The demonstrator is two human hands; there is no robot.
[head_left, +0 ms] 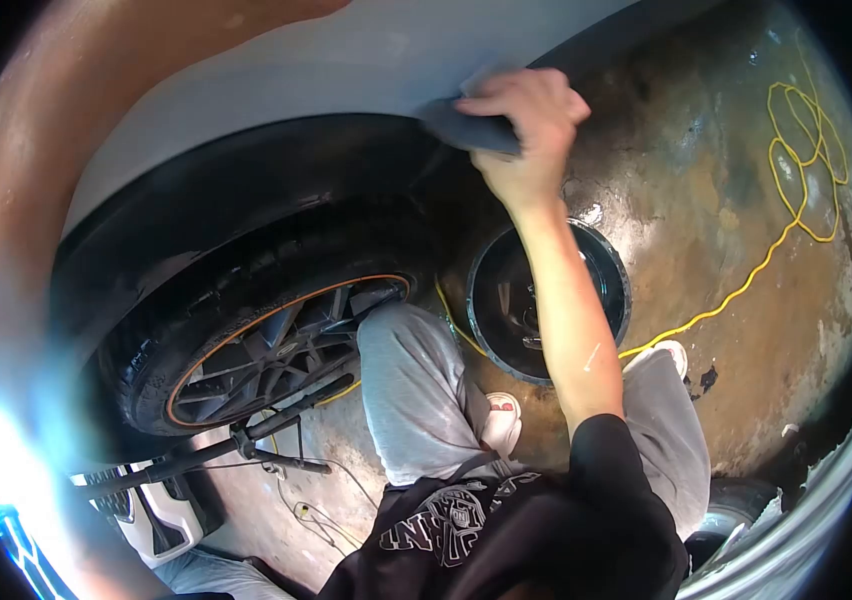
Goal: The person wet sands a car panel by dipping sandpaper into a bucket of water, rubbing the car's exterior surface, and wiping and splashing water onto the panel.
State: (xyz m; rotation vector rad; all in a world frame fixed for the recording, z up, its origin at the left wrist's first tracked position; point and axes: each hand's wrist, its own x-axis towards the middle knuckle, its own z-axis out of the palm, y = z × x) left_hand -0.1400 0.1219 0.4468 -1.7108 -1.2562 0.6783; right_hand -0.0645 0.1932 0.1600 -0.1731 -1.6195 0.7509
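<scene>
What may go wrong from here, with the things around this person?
The yellow cord runs along the floor beside the shoe, so a step could catch it. The black tub sits close to the legs and might get kicked or tipped. The right hand holds a dark pad at the panel's lower edge; it could slip off there.

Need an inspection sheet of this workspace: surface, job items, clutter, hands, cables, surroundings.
Surface: grey panel above dark wheel arch; floor stained, shiny patches
Job items: dark pad at the panel's lower edge, blurred
Clutter: round black tub on floor, partly behind forearm; contents unclear
Hands: right hand grips pad; left hand out of view
Cables: yellow cord across floor, loosely looped at far end
Surroundings: wheel with orange rim line; glaring light at left
</scene>
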